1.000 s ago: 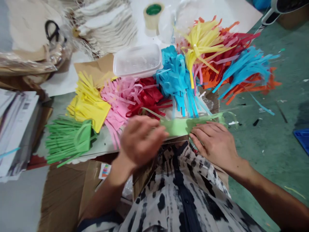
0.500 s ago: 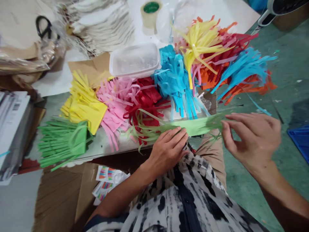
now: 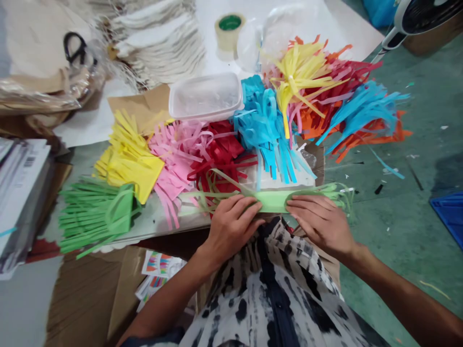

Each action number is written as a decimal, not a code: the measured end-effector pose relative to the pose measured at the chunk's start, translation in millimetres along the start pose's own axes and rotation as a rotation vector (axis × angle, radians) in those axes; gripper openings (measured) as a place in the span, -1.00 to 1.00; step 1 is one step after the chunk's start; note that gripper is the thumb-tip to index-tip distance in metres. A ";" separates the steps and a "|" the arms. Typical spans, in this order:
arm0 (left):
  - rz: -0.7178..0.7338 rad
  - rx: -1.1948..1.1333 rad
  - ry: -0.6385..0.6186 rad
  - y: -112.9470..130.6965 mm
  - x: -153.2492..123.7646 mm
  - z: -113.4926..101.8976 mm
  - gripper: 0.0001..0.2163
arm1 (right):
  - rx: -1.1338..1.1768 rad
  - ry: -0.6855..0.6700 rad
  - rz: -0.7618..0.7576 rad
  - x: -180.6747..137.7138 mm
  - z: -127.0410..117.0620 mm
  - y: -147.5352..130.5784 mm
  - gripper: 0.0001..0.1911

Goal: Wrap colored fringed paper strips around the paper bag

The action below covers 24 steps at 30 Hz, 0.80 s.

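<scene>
A light green tissue paper strip, fringed at both ends, lies stretched along the table's front edge. My left hand grips its left part, fingers on top and thumb below. My right hand has closed on the right part, with thin fringes poking out beyond the fingers. A plain uncut band shows between the two hands. Behind the strip lie fringed red tissue paper and blue tissue paper. Pink tissue paper, yellow tissue paper and darker green tissue paper spread to the left.
A clear plastic box and a tape roll stand behind. More fringed paper, topped by a yellow tassel, is heaped at right. Black-handled scissors, white string bundles and stacked packets are to the left.
My right hand has come left and down from the strip's right end onto its band. My left hand has shifted slightly left. The right fringes now hang loose past my right hand.
</scene>
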State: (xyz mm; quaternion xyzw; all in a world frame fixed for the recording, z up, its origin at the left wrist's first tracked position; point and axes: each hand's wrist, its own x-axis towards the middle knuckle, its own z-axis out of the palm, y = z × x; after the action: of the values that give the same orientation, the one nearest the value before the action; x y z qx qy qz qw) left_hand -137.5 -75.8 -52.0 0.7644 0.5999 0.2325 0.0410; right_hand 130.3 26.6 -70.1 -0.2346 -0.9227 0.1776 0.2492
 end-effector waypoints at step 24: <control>-0.236 0.240 -0.019 -0.4 31.6 10.2 -0.80 | -0.546 -0.095 0.377 43.3 6.1 -25.6 -0.66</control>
State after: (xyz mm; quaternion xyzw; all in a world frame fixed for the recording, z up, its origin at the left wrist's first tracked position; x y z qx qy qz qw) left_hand -128.2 -43.9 -51.5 0.6901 0.7087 0.1455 -0.0180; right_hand 85.1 26.7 -47.4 -0.4507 -0.8872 -0.0226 0.0964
